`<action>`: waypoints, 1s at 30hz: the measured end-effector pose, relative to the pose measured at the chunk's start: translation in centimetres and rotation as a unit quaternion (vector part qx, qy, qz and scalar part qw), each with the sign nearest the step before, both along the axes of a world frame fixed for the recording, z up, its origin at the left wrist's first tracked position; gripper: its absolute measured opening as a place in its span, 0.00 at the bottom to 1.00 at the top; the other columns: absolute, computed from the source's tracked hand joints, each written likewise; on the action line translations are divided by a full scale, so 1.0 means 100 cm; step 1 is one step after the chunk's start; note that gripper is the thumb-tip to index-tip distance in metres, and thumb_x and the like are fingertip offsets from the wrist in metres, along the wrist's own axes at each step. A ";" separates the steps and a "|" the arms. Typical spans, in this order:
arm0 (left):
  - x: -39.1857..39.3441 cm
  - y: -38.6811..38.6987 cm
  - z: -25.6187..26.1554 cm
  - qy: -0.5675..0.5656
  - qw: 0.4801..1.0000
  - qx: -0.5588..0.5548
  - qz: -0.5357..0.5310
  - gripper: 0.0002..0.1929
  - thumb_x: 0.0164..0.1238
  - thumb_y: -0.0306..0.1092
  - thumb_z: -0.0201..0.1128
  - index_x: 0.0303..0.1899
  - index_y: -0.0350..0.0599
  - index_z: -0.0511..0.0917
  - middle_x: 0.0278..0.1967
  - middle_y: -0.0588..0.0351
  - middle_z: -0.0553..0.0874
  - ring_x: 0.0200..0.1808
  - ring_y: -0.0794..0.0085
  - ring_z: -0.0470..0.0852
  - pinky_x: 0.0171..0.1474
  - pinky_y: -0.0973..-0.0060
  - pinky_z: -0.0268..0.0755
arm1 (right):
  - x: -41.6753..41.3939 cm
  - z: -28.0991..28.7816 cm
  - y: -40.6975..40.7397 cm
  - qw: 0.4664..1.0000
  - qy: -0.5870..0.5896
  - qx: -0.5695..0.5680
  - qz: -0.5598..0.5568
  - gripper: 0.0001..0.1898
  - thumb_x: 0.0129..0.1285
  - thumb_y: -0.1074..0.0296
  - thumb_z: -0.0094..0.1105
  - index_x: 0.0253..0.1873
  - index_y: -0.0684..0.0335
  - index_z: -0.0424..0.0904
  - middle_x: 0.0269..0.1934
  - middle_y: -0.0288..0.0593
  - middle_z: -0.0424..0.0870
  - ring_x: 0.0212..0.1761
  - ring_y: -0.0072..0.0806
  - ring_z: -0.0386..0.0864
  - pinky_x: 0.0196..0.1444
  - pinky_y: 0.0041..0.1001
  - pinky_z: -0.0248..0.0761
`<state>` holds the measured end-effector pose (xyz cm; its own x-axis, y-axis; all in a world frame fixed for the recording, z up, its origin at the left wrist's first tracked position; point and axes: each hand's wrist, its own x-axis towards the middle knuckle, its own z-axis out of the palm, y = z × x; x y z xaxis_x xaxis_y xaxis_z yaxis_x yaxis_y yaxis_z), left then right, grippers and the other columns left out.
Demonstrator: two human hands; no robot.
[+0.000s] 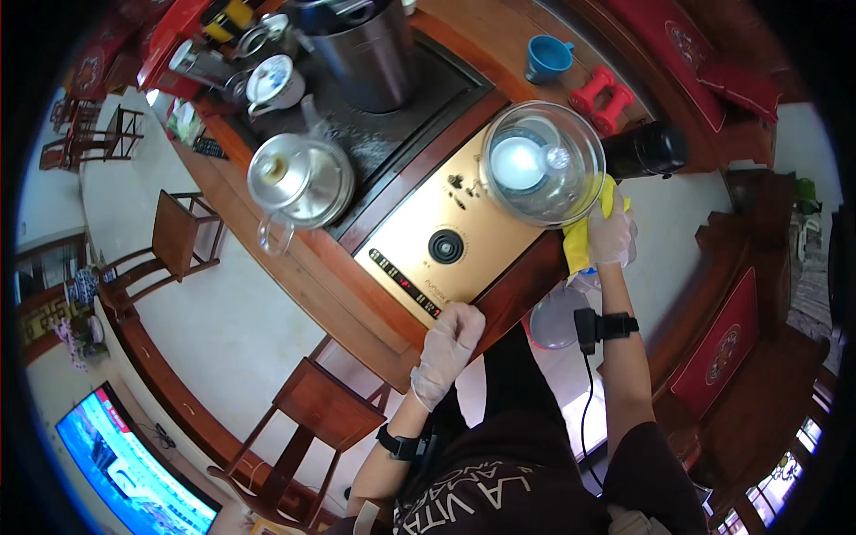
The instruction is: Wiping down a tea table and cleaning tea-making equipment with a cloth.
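My right hand point(612, 234), in a thin see-through glove, grips a yellow cloth point(576, 246) at the right edge of the wooden tea table point(528, 277). The cloth reaches up to the rim of a round glass vessel point(505, 200) with a knobbed glass lid. That vessel stands on the far end of a gold tea stove panel point(401, 244). My left hand point(455, 334), also gloved, is curled at the table's near edge, beside the panel's lit control strip point(404, 284). Nothing shows in its fingers. A black round fitting point(446, 247) sits mid-panel.
A glass kettle with a steel lid point(301, 180) stands left on the dark tea tray point(428, 87), near a lidded white cup point(274, 83) and a steel bucket point(364, 60). Beyond are a blue mug point(548, 59), red dumbbells point(605, 100) and a black flask point(645, 150).
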<state>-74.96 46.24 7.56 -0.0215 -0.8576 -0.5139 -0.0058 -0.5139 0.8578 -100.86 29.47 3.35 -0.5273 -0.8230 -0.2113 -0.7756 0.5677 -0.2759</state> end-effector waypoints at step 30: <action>-0.024 -0.210 0.006 0.116 0.989 0.035 0.080 0.22 0.77 0.44 0.39 0.56 0.35 0.70 0.52 0.54 0.78 0.52 0.73 0.75 0.60 0.76 0.63 | 0.036 0.050 -0.059 0.580 -0.804 0.008 -0.133 0.36 0.69 0.36 0.28 0.70 0.61 0.55 0.63 0.41 0.67 0.63 0.28 0.65 0.66 0.28 0.55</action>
<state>-77.35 25.25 8.16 -0.0124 -0.8218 -0.5696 0.2725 -0.5509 0.7888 -97.24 23.58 8.32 0.2531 -0.7491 -0.6122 0.5928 0.6202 -0.5138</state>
